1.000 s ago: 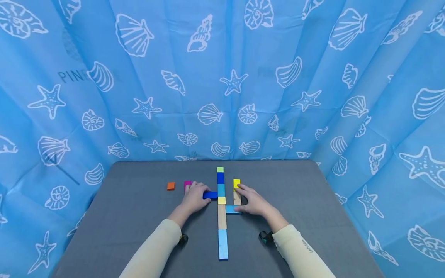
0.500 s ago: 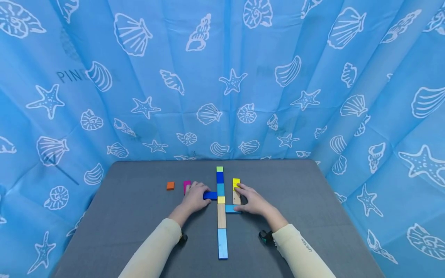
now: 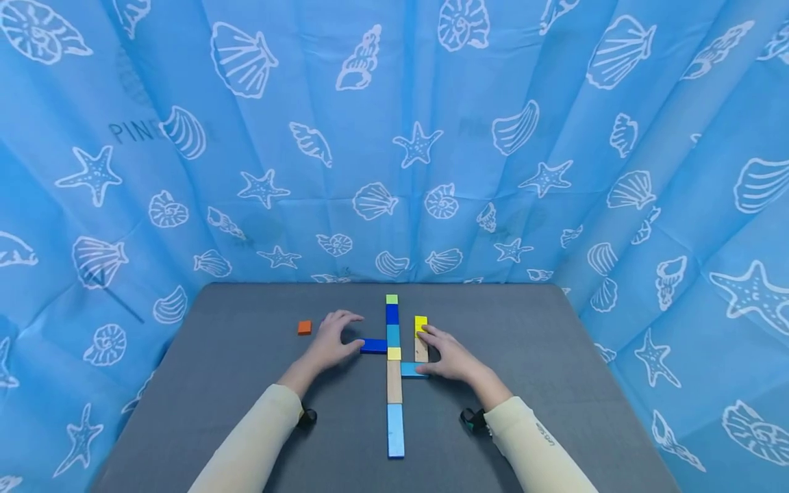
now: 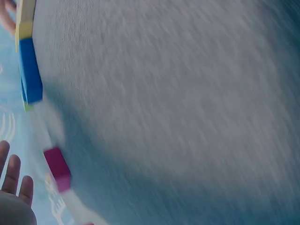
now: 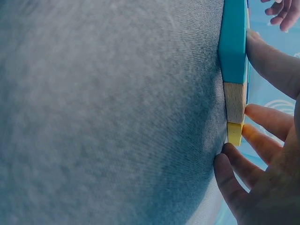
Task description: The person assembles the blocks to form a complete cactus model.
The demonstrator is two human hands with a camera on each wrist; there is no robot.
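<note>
My left hand (image 3: 328, 344) hovers left of a dark blue block (image 3: 373, 346), its fingers spread and nothing between them; the thumb tip is right at the block's left end. A magenta block (image 4: 57, 169) shows in the left wrist view, hidden behind that hand in the head view. On the other side, my right hand (image 3: 455, 359) rests its thumb on a light blue block (image 5: 233, 42). Its fingertips touch a plain wooden block (image 5: 235, 102) and a yellow block (image 5: 235, 133), which line up end to end from the light blue one.
A central column runs away from me: a long light blue block (image 3: 396, 431), a wooden block (image 3: 394, 381), a pale yellow block (image 3: 394, 353), then teal, dark blue and green ones. An orange block (image 3: 305, 328) lies at left on the grey table (image 3: 524, 322). Behind hangs a shell-print curtain (image 3: 394, 137).
My left hand has let go of the dark blue block and drawn left, its fingers opening out and now covering the magenta block. The right hand keeps its place.
</note>
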